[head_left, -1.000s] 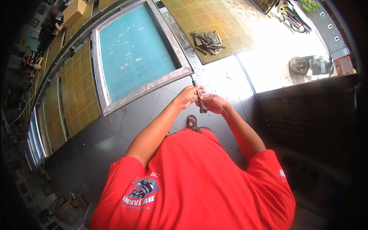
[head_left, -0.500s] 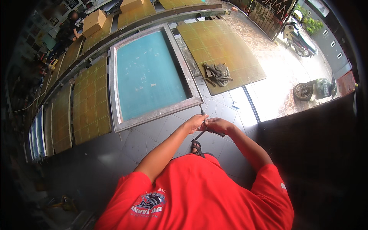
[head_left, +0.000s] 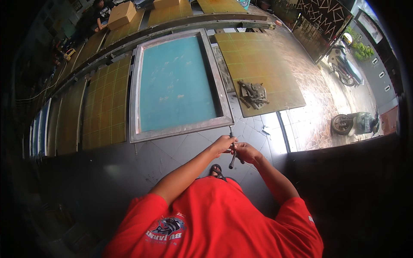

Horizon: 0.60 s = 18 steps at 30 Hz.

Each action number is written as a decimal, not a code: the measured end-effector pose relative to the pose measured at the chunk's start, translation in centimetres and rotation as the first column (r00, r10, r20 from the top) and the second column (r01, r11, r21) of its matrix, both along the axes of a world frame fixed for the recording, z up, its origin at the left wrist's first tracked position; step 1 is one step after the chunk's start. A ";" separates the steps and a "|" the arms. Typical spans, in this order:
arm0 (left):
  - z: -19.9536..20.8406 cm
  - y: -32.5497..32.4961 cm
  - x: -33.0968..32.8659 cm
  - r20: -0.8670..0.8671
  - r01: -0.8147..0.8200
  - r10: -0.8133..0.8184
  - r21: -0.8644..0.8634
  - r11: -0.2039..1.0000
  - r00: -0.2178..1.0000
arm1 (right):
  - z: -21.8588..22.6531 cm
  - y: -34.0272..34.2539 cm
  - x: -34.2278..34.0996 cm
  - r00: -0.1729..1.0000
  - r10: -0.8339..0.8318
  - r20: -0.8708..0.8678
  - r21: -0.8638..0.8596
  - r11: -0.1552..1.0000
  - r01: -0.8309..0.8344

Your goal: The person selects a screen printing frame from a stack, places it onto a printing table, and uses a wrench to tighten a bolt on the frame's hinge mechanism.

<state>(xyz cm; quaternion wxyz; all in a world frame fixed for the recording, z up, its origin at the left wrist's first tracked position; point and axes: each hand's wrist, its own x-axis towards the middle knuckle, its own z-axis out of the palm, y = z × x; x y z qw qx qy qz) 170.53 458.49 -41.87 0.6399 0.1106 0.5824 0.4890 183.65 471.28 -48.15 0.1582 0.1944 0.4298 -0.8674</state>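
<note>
A screen-printing frame (head_left: 182,131) with a teal mesh (head_left: 176,86) lies on the bench before me. At its near right corner, a dark three-armed socket wrench (head_left: 232,161) points up to a thin bolt (head_left: 231,128) under the edge. My left hand (head_left: 223,145) is closed around the wrench's upper part. Pressed close beside it, my right hand (head_left: 247,152) grips the wrench near its hub, with the fingers partly hidden. Two wrench arms hang below the hands.
On the yellow-brown board (head_left: 266,64) to the right rests a pile of metal parts (head_left: 254,95). More gridded boards (head_left: 106,103) line the left. Cardboard boxes (head_left: 121,15) and another person (head_left: 102,15) are at the far left. Motorbikes (head_left: 353,123) stand outside on the right.
The wrench has turned: the arm that pointed down to the left now hangs nearly straight down below my hands. Both hands remain on it. The whole view has shifted slightly.
</note>
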 end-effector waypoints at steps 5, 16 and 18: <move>-0.4 0.2 0.4 -0.029 -0.050 0.050 -0.002 0.999 0.998 | 2.6 0.0 -1.3 0.993 0.013 0.116 0.161 0.986 -0.032; -0.4 0.0 0.4 0.105 -0.116 0.117 -0.017 0.993 0.988 | 5.4 2.3 -1.9 0.966 0.219 0.138 0.181 0.953 -0.242; 0.1 0.0 0.6 0.109 -0.140 0.140 -0.009 0.990 0.984 | 5.2 2.5 -1.8 0.971 0.210 0.116 0.165 0.960 -0.228</move>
